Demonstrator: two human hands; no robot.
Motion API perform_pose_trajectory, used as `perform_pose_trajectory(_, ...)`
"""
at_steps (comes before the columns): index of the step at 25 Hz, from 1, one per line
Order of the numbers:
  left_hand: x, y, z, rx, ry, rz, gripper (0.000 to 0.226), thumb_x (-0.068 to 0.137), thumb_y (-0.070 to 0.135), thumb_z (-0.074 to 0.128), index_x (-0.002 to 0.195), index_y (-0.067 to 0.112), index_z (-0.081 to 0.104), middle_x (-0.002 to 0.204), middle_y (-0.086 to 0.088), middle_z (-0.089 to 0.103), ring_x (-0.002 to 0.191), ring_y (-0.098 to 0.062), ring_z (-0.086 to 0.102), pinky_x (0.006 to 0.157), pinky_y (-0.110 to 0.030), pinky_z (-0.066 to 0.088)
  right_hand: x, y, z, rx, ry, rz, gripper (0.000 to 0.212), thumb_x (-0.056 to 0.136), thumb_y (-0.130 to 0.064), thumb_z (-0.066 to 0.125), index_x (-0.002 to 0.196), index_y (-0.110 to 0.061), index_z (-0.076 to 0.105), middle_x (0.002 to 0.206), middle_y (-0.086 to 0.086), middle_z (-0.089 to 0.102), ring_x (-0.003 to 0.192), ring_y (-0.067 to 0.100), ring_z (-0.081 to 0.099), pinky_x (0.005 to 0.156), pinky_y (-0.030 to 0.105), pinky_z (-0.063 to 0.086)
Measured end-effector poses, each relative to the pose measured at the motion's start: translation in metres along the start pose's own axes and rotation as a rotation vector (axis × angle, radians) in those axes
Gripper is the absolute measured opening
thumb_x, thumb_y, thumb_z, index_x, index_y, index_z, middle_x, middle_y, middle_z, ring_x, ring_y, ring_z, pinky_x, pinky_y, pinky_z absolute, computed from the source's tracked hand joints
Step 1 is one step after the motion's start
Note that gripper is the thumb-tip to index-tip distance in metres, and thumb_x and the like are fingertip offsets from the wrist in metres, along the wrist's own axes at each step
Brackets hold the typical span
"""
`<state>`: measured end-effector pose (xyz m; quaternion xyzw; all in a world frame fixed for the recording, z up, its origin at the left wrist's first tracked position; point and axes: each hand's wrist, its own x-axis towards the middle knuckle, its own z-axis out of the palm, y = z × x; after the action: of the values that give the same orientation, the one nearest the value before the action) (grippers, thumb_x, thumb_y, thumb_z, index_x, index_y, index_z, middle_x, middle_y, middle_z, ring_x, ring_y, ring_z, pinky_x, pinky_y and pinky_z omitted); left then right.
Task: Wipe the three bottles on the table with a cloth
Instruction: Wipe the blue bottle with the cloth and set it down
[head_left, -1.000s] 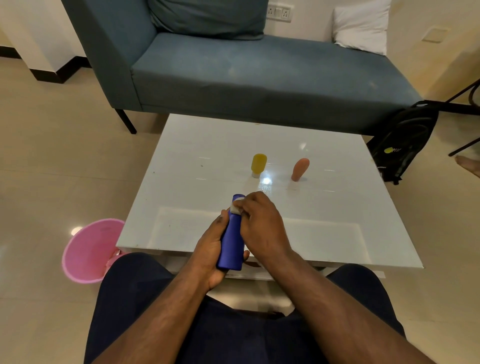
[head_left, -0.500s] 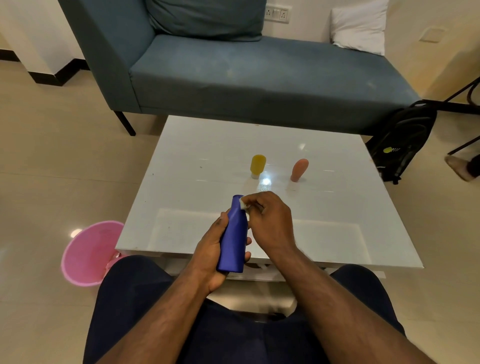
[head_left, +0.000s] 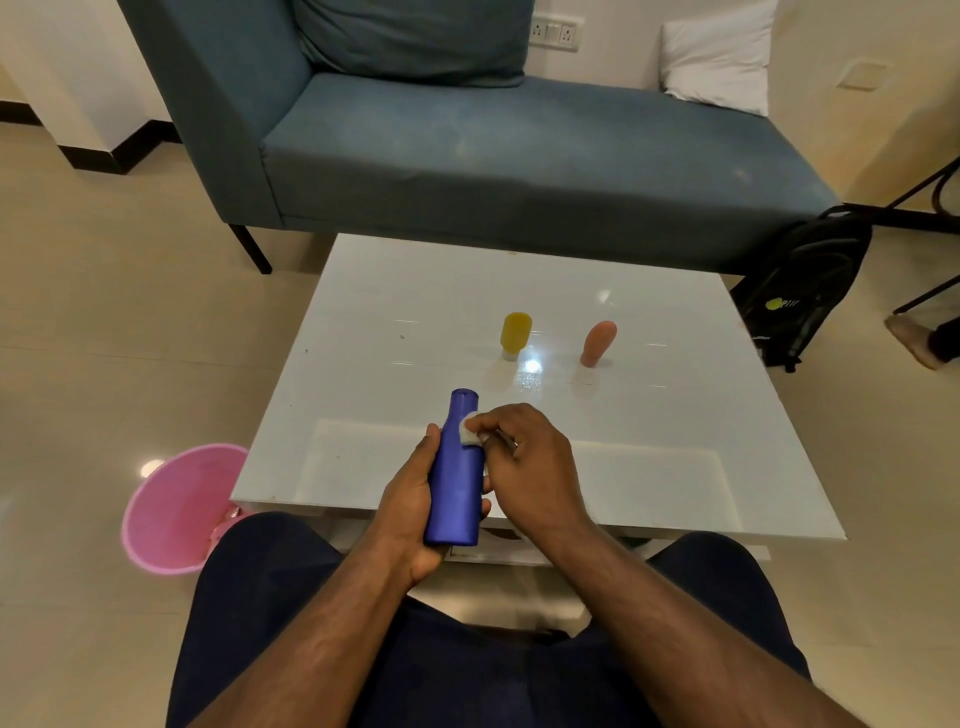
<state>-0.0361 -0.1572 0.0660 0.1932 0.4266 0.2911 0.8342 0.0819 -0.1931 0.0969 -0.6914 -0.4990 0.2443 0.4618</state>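
Note:
My left hand (head_left: 408, 501) grips a blue bottle (head_left: 457, 478) from below and holds it tilted over the near edge of the white table (head_left: 405, 312). My right hand (head_left: 524, 467) pinches a small white cloth (head_left: 469, 432) and presses it against the bottle's upper right side, below the neck. A yellow bottle (head_left: 515, 333) stands cap down in the middle of the table. To its right an orange-pink bottle (head_left: 598, 343) stands the same way.
A pink bucket (head_left: 176, 512) sits on the floor left of the table. A blue-grey sofa (head_left: 519, 156) runs behind the table. A black backpack (head_left: 805, 291) leans at the right, with a person's foot (head_left: 914, 343) beyond it.
My right hand has slid the cloth from the bottle's top down onto its upper right side. The bottle stays in my left hand.

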Motion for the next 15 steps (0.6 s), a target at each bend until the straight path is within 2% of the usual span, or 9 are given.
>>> perform_pose_trajectory(3, -0.001, 0.0, 0.0, 0.031, -0.011, -0.015, 0.043, 0.096, 0.049, 0.056, 0.115, 0.011, 0.065, 0.085, -0.014, 0.074, 0.068, -0.024, 0.071, 0.057, -0.034, 0.059, 0.013, 0.006, -0.009, -0.066, 0.044, 0.011, 0.02, 0.088, -0.008, 0.059, 0.09, -0.024, 0.071, 0.093, -0.013, 0.065, 0.089, 0.002, 0.06, 0.074, 0.015, 0.05)
perform_pose_trajectory(5, -0.002, -0.001, 0.002, 0.037, -0.025, -0.027, 0.045, 0.093, 0.048, 0.059, 0.117, 0.01, 0.064, 0.086, -0.015, 0.074, 0.069, -0.025, 0.071, 0.057, -0.034, 0.059, 0.023, 0.0, -0.012, -0.058, 0.104, 0.074, 0.018, 0.09, -0.01, 0.059, 0.092, -0.025, 0.07, 0.094, -0.014, 0.066, 0.09, 0.001, 0.061, 0.079, 0.018, 0.051)
perform_pose_trajectory(8, -0.002, 0.001, 0.001, 0.022, -0.017, -0.005, 0.046, 0.089, 0.049, 0.063, 0.116, 0.011, 0.064, 0.085, -0.013, 0.073, 0.065, -0.023, 0.07, 0.056, -0.033, 0.058, 0.007, -0.003, -0.005, -0.024, 0.019, 0.02, 0.017, 0.089, -0.011, 0.06, 0.089, -0.025, 0.07, 0.094, -0.014, 0.063, 0.089, 0.002, 0.06, 0.07, 0.015, 0.051)
perform_pose_trajectory(10, 0.0, 0.002, -0.001, 0.016, -0.018, -0.004, 0.046, 0.088, 0.049, 0.064, 0.115, 0.012, 0.065, 0.085, -0.013, 0.072, 0.064, -0.022, 0.069, 0.056, -0.033, 0.057, -0.003, -0.002, -0.005, -0.096, -0.058, -0.054, 0.021, 0.087, -0.006, 0.058, 0.087, -0.024, 0.069, 0.093, -0.013, 0.061, 0.087, 0.003, 0.059, 0.069, 0.011, 0.049)
perform_pose_trajectory(12, 0.001, 0.001, -0.002, 0.02, -0.027, -0.024, 0.047, 0.089, 0.049, 0.065, 0.116, 0.011, 0.065, 0.088, -0.014, 0.072, 0.066, -0.024, 0.069, 0.057, -0.033, 0.057, 0.007, 0.001, -0.011, -0.141, -0.029, -0.051, 0.022, 0.086, -0.001, 0.057, 0.088, -0.019, 0.069, 0.093, -0.008, 0.063, 0.084, 0.002, 0.058, 0.071, 0.006, 0.044)
perform_pose_trajectory(15, 0.001, 0.0, -0.002, 0.022, -0.012, -0.038, 0.044, 0.091, 0.049, 0.063, 0.113, 0.011, 0.066, 0.087, -0.013, 0.072, 0.068, -0.024, 0.067, 0.058, -0.033, 0.056, 0.01, -0.004, -0.009, -0.134, 0.008, -0.028, 0.019, 0.087, -0.005, 0.057, 0.09, -0.02, 0.068, 0.093, -0.009, 0.061, 0.085, 0.002, 0.057, 0.073, 0.006, 0.041)
